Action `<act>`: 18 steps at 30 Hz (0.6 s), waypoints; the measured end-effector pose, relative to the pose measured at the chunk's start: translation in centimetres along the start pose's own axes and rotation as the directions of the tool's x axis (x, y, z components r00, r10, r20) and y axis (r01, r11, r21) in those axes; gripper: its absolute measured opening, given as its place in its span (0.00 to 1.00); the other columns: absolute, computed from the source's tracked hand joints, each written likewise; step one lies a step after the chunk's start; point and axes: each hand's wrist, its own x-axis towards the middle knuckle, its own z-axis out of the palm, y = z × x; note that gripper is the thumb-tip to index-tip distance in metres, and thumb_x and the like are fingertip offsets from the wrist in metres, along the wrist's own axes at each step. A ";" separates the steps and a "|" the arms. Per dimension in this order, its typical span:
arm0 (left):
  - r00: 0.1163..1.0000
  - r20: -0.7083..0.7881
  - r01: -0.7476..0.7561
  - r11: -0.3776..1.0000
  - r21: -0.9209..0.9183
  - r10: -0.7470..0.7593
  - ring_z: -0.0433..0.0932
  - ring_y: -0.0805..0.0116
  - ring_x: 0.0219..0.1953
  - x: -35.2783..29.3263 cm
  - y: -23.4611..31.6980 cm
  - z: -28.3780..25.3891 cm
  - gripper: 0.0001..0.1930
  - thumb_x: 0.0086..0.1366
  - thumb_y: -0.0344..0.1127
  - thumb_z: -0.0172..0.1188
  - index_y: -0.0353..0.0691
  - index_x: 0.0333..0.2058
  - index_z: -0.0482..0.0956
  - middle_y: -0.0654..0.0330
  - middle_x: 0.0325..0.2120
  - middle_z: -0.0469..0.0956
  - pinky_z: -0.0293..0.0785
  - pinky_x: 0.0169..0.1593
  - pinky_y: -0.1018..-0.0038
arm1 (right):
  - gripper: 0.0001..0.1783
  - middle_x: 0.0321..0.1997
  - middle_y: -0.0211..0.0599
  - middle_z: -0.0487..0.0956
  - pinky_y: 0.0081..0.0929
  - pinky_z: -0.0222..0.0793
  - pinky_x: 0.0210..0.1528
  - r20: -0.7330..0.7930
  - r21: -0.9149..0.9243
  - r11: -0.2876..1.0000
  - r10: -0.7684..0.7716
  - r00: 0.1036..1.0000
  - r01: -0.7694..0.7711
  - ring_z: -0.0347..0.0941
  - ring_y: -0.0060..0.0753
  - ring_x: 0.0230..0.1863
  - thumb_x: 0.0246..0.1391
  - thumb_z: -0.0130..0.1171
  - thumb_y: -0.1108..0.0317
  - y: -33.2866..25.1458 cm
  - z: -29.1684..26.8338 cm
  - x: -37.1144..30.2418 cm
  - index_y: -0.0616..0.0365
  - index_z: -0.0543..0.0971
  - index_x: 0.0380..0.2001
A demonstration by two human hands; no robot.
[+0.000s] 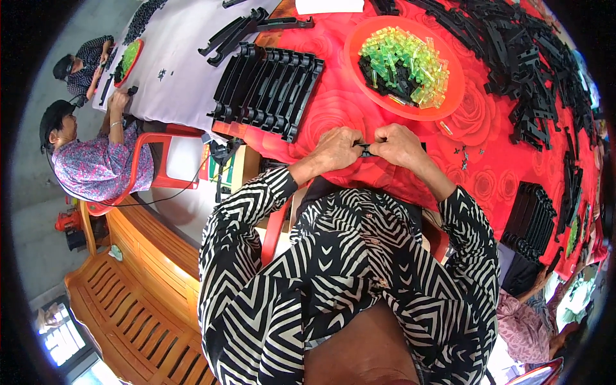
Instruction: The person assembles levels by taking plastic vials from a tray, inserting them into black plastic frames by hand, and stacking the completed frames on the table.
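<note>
Both my hands meet at the near edge of the red rose-patterned tablecloth (pixel 484 176). My left hand (pixel 339 146) and my right hand (pixel 396 145) are closed, fingers pinching a small black plastic part (pixel 366 151) between them; most of it is hidden by the fingers. Beyond them stands a round red tray (pixel 350 54) with a heap of clear yellow-green plastic pieces (pixel 410 61) and small black pieces (pixel 394 82). To the left lies a row of long black plastic strips (pixel 269 90), side by side.
A pile of loose black strips (pixel 520 64) covers the far right, with a neat stack (pixel 529 221) nearer. Tiny black cross-shaped bits (pixel 464 157) lie right of my hands. A seated person (pixel 96 151) works at the left table; a wooden bench (pixel 144 308) stands behind.
</note>
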 end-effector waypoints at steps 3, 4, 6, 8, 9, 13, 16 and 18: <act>0.999 0.048 0.005 1.000 -0.025 -0.004 0.79 0.49 0.32 0.0 -0.1 -0.3 0.09 0.54 0.33 0.59 0.35 0.32 0.80 0.46 0.26 0.79 0.72 0.37 0.58 | 0.14 0.28 0.45 0.80 0.43 0.71 0.36 -0.034 -0.015 1.000 -0.028 0.999 0.027 0.78 0.48 0.35 0.37 0.62 0.57 -0.1 0.2 -0.2 0.56 0.80 0.22; 0.997 0.076 0.030 0.998 -0.046 -0.027 0.79 0.46 0.36 0.0 -0.2 -0.3 0.10 0.53 0.34 0.58 0.36 0.32 0.81 0.45 0.28 0.79 0.72 0.40 0.57 | 0.14 0.28 0.45 0.80 0.43 0.71 0.36 -0.028 -0.018 1.000 -0.024 0.999 0.023 0.78 0.48 0.35 0.37 0.62 0.57 -0.1 0.3 -0.2 0.56 0.80 0.22; 0.997 0.063 0.036 0.998 -0.046 -0.033 0.79 0.46 0.36 -0.2 0.0 -0.3 0.10 0.54 0.34 0.58 0.36 0.33 0.81 0.45 0.28 0.80 0.72 0.40 0.57 | 0.14 0.28 0.45 0.80 0.43 0.72 0.36 -0.026 -0.020 1.000 -0.016 1.000 0.015 0.78 0.48 0.35 0.37 0.62 0.57 -0.1 0.3 -0.2 0.57 0.80 0.22; 0.998 0.052 0.038 0.998 -0.049 -0.036 0.79 0.46 0.36 -0.2 0.3 -0.3 0.10 0.54 0.34 0.58 0.36 0.33 0.81 0.45 0.28 0.80 0.72 0.40 0.57 | 0.14 0.29 0.44 0.81 0.43 0.72 0.37 -0.037 -0.025 0.999 -0.036 0.999 0.035 0.78 0.47 0.36 0.37 0.62 0.56 0.0 0.4 -0.3 0.56 0.80 0.23; 0.997 0.055 0.052 0.997 -0.049 -0.049 0.79 0.47 0.36 -0.2 0.3 -0.4 0.11 0.54 0.34 0.58 0.35 0.34 0.81 0.45 0.29 0.80 0.72 0.40 0.57 | 0.14 0.29 0.44 0.81 0.43 0.72 0.37 -0.039 -0.024 0.999 -0.033 0.999 0.032 0.78 0.47 0.36 0.37 0.62 0.56 -0.1 0.4 -0.3 0.56 0.80 0.23; 0.998 0.045 0.032 0.999 -0.013 -0.032 0.80 0.48 0.36 0.1 0.1 -0.1 0.11 0.55 0.35 0.58 0.35 0.34 0.80 0.45 0.29 0.80 0.73 0.40 0.58 | 0.14 0.29 0.45 0.81 0.44 0.72 0.38 -0.065 -0.001 0.999 -0.050 0.997 0.050 0.78 0.48 0.37 0.37 0.63 0.57 0.4 0.7 -0.4 0.57 0.80 0.23; 0.997 0.074 -0.014 0.997 -0.073 0.019 0.79 0.47 0.34 0.0 -0.2 -0.4 0.11 0.56 0.37 0.60 0.35 0.32 0.80 0.45 0.27 0.79 0.72 0.38 0.58 | 0.15 0.30 0.45 0.80 0.46 0.70 0.37 -0.102 0.012 0.994 -0.105 0.989 0.107 0.77 0.50 0.37 0.38 0.63 0.59 1.0 1.0 -0.3 0.59 0.77 0.26; 0.998 0.060 -0.025 0.998 -0.055 0.028 0.78 0.53 0.29 -0.2 0.0 -0.5 0.10 0.56 0.35 0.60 0.33 0.32 0.79 0.46 0.25 0.78 0.71 0.35 0.61 | 0.15 0.31 0.46 0.79 0.47 0.69 0.37 -0.122 0.013 0.991 -0.130 0.984 0.133 0.76 0.51 0.37 0.39 0.63 0.61 1.3 1.1 -0.3 0.60 0.76 0.28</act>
